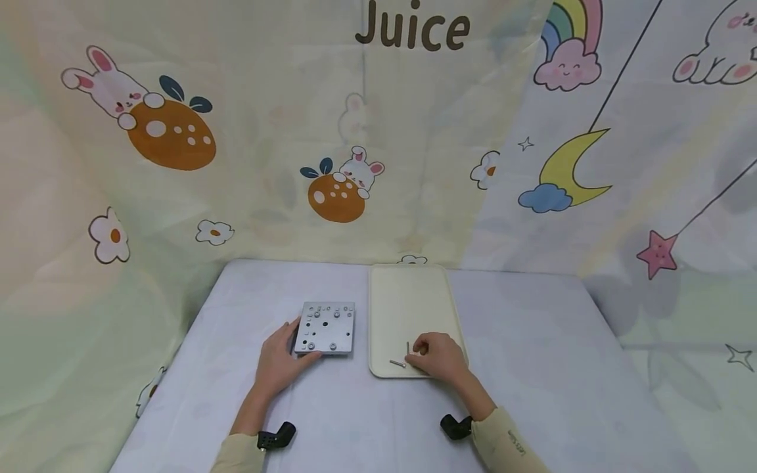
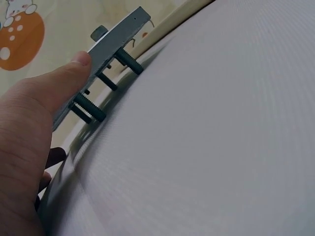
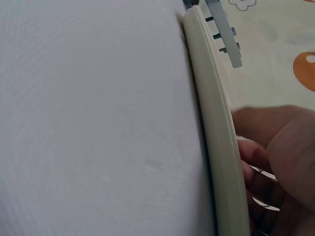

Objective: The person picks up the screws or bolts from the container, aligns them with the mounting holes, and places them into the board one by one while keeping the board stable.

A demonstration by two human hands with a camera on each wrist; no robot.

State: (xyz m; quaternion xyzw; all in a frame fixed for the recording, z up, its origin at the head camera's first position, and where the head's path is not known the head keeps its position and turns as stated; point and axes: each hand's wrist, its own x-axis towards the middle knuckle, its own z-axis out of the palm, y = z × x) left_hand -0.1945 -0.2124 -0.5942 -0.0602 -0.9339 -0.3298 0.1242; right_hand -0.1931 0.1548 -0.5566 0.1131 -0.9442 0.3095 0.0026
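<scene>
A square silver metal plate (image 1: 325,328) with holes and several bolt heads is at the left of the tray. My left hand (image 1: 280,360) holds it by the near left corner, fingers along the left side and thumb at the near edge. In the left wrist view, threaded bolts (image 2: 89,106) stick out below the plate. My right hand (image 1: 439,358) is over the near part of the cream tray (image 1: 408,295), fingers bent, thumb and fingertips right beside two small metal screws (image 1: 397,363). I cannot tell whether it pinches one. The tray's rim hides the fingertips in the right wrist view.
The tray has a raised rim (image 3: 214,123) and lies on a white-covered table (image 1: 520,328). A printed cloth (image 1: 266,131) with cartoon rabbits and oranges hangs behind the table. Black wrist cameras (image 1: 276,436) sit on both forearms.
</scene>
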